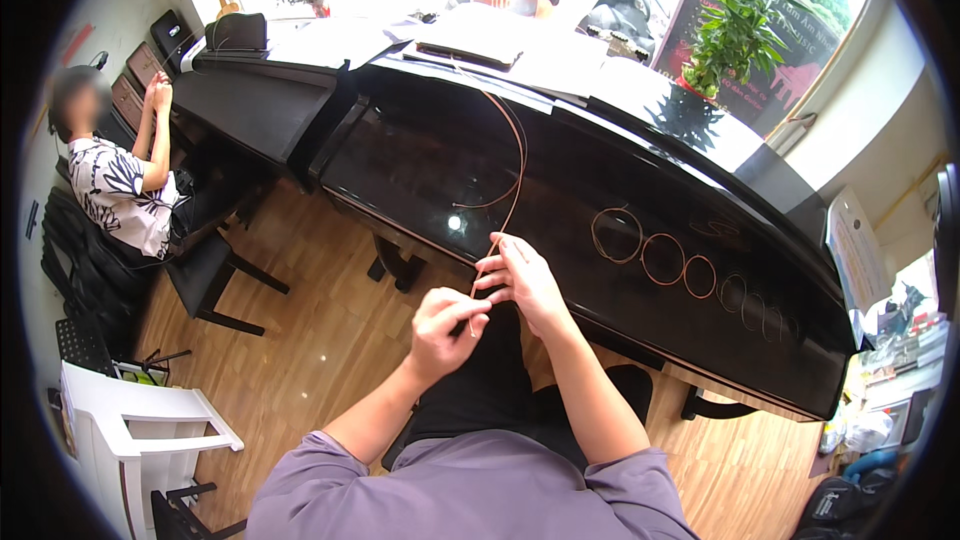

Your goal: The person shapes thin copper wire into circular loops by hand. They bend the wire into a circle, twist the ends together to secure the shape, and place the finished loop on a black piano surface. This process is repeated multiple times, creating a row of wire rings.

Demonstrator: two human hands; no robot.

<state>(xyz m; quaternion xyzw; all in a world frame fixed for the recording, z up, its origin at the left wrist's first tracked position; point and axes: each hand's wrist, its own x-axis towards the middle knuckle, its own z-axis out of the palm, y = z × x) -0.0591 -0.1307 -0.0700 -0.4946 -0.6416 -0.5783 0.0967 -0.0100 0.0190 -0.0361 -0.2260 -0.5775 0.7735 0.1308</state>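
Observation:
A long copper-coloured string, like a wound instrument string, curves in a loose loop over the black piano's closed lid. Its near end comes down past the lid's edge between my hands. My left hand is closed in a pinch around that end. Just above and to the right, my right hand pinches the same string between thumb and index finger, its other fingers bent. To the right on the lid lie coiled copper-coloured strings in a row, then several thin silvery coils.
At the far left another person sits by a second black piano, hands raised. A black bench and a white stand are at left. A potted plant stands on the piano's far side near the window.

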